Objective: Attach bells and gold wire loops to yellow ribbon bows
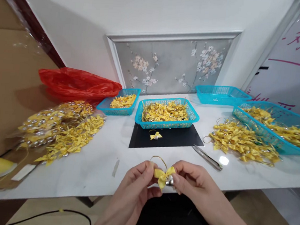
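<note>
Between my two hands, just over the table's front edge, is a yellow ribbon bow (162,177) with a silver bell (169,180) at its middle and a gold cord loop rising above it. My left hand (140,181) pinches the bow's left side. With thumb and fingers, my right hand (195,181) grips its right side by the bell. Beyond them, a single bow with a bell (156,136) lies on a black mat (142,143). The blue basket (164,126) resting on the mat's far part is filled with similar bows.
Metal tweezers (207,157) lie right of the mat. Loose bows (242,141) are heaped beside a large blue basket (289,145). More bows (76,137) and a red plastic bag (76,85) sit on the left. Two other blue baskets stand at the back.
</note>
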`<action>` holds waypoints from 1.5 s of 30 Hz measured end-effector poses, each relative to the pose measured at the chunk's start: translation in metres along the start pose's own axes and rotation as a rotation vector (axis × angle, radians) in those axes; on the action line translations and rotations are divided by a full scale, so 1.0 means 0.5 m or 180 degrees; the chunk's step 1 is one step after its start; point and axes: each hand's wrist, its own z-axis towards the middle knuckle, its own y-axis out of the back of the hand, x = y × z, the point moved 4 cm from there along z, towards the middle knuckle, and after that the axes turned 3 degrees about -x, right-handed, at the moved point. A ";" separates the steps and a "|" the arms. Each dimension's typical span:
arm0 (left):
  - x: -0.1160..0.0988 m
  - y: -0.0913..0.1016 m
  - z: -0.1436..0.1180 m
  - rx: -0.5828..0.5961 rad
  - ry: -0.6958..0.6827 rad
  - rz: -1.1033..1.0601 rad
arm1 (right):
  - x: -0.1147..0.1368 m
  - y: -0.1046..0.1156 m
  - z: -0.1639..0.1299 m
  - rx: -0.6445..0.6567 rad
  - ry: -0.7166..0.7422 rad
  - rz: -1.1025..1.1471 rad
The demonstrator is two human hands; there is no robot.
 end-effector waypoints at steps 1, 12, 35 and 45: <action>-0.004 0.002 0.001 0.0037 -0.0059 0.0104 | 0.000 0.001 0.000 0.0035 -0.0005 -0.0090; -0.012 0.008 0.014 0.0289 -0.0004 0.1317 | 0.029 0.002 -0.011 0.0130 0.0527 -0.2170; 0.022 0.007 0.012 -0.0090 0.0277 -0.0385 | -0.043 0.011 0.007 0.0001 0.0502 -0.0868; 0.022 -0.001 0.013 -0.0036 0.0270 -0.0409 | -0.034 -0.007 0.001 -0.0006 0.0400 -0.0830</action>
